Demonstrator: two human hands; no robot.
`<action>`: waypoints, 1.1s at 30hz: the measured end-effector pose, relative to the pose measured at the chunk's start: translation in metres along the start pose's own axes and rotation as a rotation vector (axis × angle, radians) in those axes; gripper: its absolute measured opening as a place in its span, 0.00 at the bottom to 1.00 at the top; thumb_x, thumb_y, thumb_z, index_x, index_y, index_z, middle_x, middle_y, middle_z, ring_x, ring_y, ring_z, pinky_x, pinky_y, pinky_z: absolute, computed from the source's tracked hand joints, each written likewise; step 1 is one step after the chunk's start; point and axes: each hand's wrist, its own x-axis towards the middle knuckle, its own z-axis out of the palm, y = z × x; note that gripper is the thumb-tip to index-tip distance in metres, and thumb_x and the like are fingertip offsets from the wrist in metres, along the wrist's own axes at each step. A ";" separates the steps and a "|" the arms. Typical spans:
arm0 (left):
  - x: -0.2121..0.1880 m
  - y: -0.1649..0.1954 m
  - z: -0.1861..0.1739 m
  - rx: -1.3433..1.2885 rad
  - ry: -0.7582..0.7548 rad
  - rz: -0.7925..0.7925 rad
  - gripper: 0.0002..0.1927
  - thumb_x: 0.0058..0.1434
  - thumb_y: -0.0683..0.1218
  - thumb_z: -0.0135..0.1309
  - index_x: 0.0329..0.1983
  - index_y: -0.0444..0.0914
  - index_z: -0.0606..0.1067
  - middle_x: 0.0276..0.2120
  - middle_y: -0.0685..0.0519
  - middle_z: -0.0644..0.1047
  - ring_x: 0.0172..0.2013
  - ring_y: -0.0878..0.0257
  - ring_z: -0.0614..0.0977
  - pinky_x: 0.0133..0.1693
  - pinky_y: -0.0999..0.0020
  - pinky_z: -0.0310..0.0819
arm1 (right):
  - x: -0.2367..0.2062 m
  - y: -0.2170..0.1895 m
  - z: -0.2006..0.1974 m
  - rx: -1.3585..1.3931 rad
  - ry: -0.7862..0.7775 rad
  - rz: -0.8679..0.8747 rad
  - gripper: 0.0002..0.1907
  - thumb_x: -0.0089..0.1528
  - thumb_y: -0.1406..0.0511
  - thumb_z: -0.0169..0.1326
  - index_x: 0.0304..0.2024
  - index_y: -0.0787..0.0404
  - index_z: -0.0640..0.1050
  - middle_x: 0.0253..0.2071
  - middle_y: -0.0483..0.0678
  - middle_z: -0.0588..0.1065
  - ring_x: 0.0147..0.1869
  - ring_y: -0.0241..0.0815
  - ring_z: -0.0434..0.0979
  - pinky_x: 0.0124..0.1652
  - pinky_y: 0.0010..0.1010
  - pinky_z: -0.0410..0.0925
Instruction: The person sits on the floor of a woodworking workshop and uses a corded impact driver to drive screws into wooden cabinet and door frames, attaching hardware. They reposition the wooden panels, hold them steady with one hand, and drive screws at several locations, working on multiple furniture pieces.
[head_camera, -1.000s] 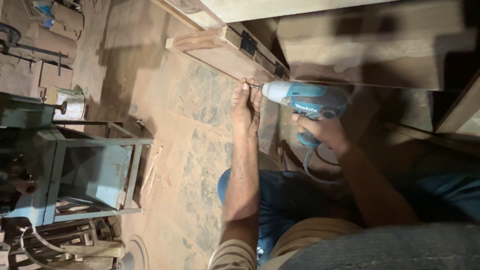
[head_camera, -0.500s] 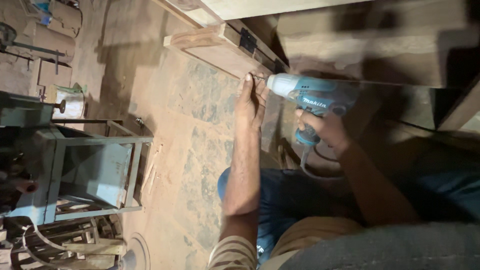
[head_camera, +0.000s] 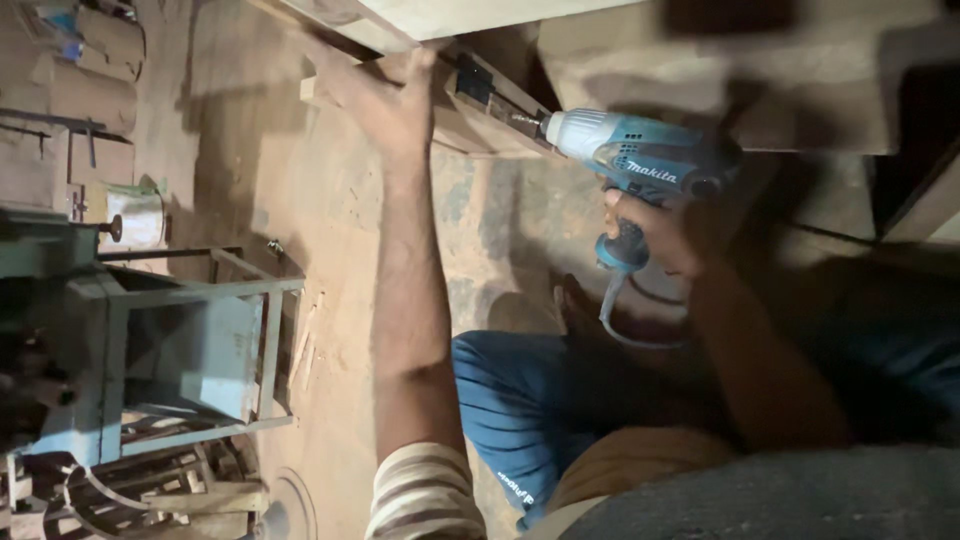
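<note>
Gripping the teal power drill (head_camera: 640, 160) by its rubbery handle, my right hand (head_camera: 655, 235) closed tight, bit against a dark metal fitting (head_camera: 480, 85); my left hand (head_camera: 385, 95) presses the stiff, heavy wooden frame (head_camera: 445, 120) flat-palmed.

Teal corded drill (head_camera: 640, 160) horizontal, bit against dark bracket (head_camera: 478, 82) on wooden frame (head_camera: 440, 110).

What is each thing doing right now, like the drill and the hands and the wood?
Left hand: stretched out, pressed flat on the wooden piece.
Right hand: wrapped around the drill's grip.
Blue corded drill: held level, bit tip against the wood at the metal fitting.
Wooden piece: lying in place, steadied by the left hand.
Drill cord: hanging loose below the grip.
Blue-green metal stand: standing on the dusty floor, untouched.
</note>
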 end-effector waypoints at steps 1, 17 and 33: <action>0.000 -0.001 0.007 0.026 0.051 -0.024 0.65 0.62 0.75 0.54 0.79 0.26 0.39 0.77 0.30 0.46 0.78 0.41 0.49 0.78 0.50 0.42 | 0.000 0.003 0.001 0.056 -0.024 0.005 0.13 0.63 0.68 0.58 0.49 0.64 0.76 0.31 0.44 0.75 0.31 0.35 0.76 0.33 0.28 0.71; 0.002 0.012 0.036 -0.037 0.266 -0.116 0.43 0.74 0.58 0.48 0.80 0.31 0.48 0.75 0.35 0.53 0.75 0.44 0.58 0.76 0.55 0.51 | 0.040 0.009 0.007 -0.057 0.080 -0.210 0.13 0.62 0.69 0.60 0.49 0.65 0.76 0.34 0.46 0.78 0.34 0.37 0.80 0.35 0.32 0.75; -0.003 0.004 0.040 0.057 0.267 -0.144 0.44 0.74 0.66 0.43 0.80 0.35 0.46 0.77 0.38 0.54 0.78 0.46 0.56 0.78 0.47 0.24 | 0.062 0.012 0.012 -0.218 -0.002 -0.232 0.11 0.63 0.68 0.60 0.48 0.62 0.78 0.36 0.45 0.79 0.35 0.34 0.78 0.35 0.28 0.73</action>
